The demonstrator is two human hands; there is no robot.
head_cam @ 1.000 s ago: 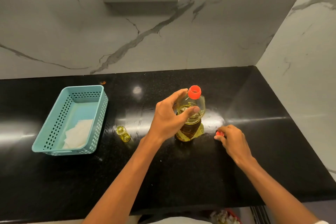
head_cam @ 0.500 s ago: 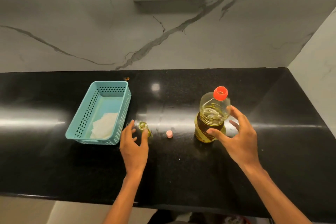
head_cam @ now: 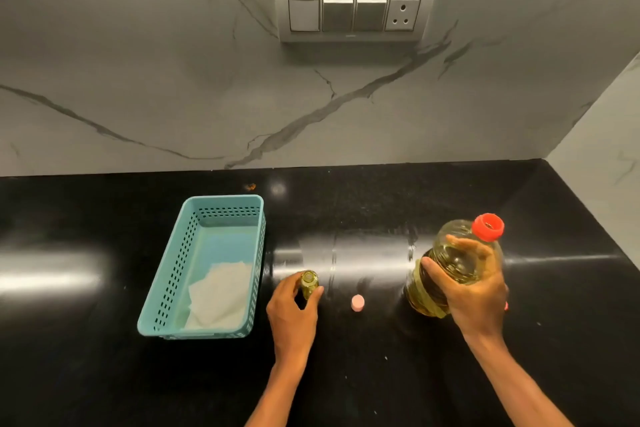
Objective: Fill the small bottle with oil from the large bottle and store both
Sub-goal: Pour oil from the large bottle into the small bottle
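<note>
Bottles: two, counted.
Right hand [head_cam: 474, 291]: clasped round large clear plastic oil bottle [head_cam: 453, 265].
Left hand [head_cam: 292, 314]: clasped round small clear oil-filled bottle [head_cam: 309, 280].

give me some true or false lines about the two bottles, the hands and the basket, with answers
1. The right hand grips the large bottle. True.
2. The large bottle has no cap on it. False: its red cap sits on the neck.
3. A small pink cap lies on the counter between the two bottles. True.
4. The small bottle stands inside the teal basket. False: it is on the counter just right of the basket, held by the left hand.
5. The basket holds a white sheet. True.
</note>
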